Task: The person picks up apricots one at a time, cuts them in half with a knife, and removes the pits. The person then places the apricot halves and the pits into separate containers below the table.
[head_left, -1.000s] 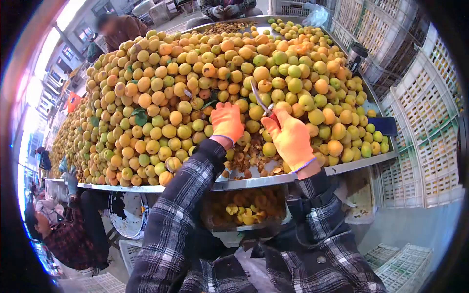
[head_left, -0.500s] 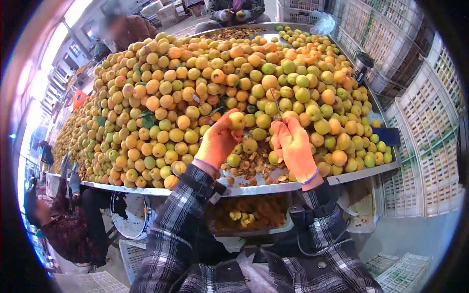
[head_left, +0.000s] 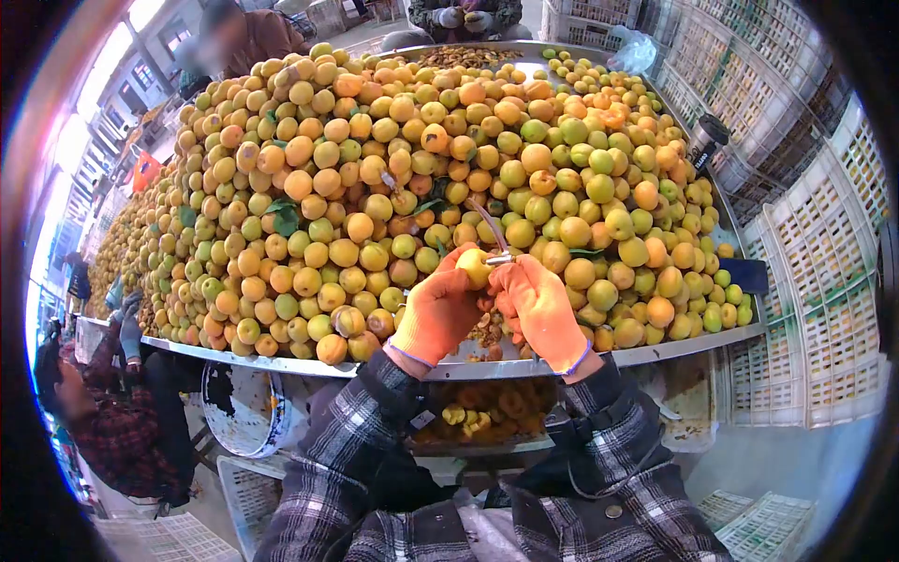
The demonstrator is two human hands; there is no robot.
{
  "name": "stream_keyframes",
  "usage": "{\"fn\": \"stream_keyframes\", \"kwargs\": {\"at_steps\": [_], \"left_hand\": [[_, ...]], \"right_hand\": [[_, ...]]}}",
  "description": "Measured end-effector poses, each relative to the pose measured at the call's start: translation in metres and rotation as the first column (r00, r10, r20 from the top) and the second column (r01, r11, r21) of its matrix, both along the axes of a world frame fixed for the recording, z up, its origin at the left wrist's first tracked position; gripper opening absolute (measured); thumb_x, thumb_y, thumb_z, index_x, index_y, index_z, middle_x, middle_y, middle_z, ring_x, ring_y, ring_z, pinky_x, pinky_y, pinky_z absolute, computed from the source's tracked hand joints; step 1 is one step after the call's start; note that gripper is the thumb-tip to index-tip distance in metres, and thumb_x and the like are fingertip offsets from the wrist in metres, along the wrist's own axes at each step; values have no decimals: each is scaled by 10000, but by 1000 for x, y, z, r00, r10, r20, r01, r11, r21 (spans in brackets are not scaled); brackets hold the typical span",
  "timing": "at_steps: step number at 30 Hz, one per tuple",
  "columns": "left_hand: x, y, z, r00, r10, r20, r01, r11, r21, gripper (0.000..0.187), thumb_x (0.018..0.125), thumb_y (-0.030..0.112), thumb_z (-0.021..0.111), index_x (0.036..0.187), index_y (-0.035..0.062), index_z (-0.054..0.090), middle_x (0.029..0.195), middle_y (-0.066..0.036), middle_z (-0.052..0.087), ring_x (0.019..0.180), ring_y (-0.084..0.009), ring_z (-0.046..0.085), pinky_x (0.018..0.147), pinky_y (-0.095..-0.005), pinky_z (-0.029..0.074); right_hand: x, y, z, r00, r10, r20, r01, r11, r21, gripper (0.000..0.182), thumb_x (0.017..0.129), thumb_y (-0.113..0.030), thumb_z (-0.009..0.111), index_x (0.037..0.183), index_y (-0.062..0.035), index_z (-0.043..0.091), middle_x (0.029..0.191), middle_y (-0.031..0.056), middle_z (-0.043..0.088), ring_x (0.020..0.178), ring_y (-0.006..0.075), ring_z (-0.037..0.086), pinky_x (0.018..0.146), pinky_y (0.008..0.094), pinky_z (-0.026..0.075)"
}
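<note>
At table edge, hands perhaps cutting apricot

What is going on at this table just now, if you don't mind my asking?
A person in orange gloves works at a metal table heaped with apricots. The left hand holds one apricot up, and the right hand sets a small knife against it. Pits and scraps lie on the table by the hands, and cut halves sit in a bin below the edge. Other people sit along the far sides.
</note>
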State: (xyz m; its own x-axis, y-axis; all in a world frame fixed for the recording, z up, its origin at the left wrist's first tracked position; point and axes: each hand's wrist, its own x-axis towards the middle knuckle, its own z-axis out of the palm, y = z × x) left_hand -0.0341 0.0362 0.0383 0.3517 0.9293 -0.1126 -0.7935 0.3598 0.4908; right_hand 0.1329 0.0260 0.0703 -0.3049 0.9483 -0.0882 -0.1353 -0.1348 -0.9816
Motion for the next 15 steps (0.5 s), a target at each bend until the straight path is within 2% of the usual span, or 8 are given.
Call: {"fn": "stream_keyframes", "kwargs": {"at_steps": [2,5,7,8,10,11,13,15], "left_hand": [[-3,1,-6,1000,-11,-6,11,1000,-7,478,836,83,446,1313,80,481,1172,-84,581,960,-215,544,774,-318,418],[-8,3,-20,999,-48,6,48,994,94,506,882,113,480,1387,90,446,1231,-108,587,1029,-253,571,807,-354,447],[-7,1,-14,996,-35,-78,43,994,103,472,930,164,499,1391,98,418,1229,-98,596,1041,-258,585,817,-354,461],[-4,0,-12,996,-35,-77,43,994,101,472,930,164,499,1391,98,418,1229,-98,596,1041,-258,585,817,-354,461],[2,-2,-8,980,72,-185,-58,995,82,413,985,241,507,1363,97,420,1198,-87,603,1046,-239,592,836,-352,473],[3,-3,-6,980,71,-184,-57,995,79,413,985,241,507,1363,97,420,1198,-87,603,1046,-239,592,836,-352,473],[3,-6,-3,928,140,-345,-98,986,136,393,1008,294,516,1332,88,429,1161,-76,605,1033,-207,587,851,-345,478],[2,-8,0,898,151,-414,-103,985,136,388,1004,290,524,1317,80,433,1153,-71,598,1031,-189,577,871,-335,473]], "right_hand": [[-2,2,-4,1000,-1,16,1,1000,5,285,1061,-340,443,989,-78,531,646,-55,417,490,28,342,408,212,334],[-3,3,-11,999,-8,54,8,1000,6,285,1061,-325,449,960,-74,539,648,-60,431,486,25,355,397,212,319],[-6,3,-12,949,-143,283,89,977,195,300,1057,-295,466,928,-38,552,648,-27,481,519,61,429,435,257,358],[-8,2,-14,948,-142,284,89,977,193,300,1057,-295,466,928,-38,552,648,-27,481,519,61,429,435,257,358],[-13,1,-17,837,-315,447,116,901,417,305,1027,-255,507,917,22,571,715,253,609,671,439,611,578,489,453],[-15,0,-16,836,-315,449,116,902,416,305,1027,-255,507,917,22,571,715,253,609,671,439,611,578,489,453],[-18,-3,-13,774,-357,523,111,890,442,312,1024,-265,503,930,22,582,765,280,623,786,486,616,616,510,461],[-20,-4,-15,803,-343,487,133,900,414,319,1022,-272,506,940,27,583,775,289,623,788,489,617,618,508,464]]}}
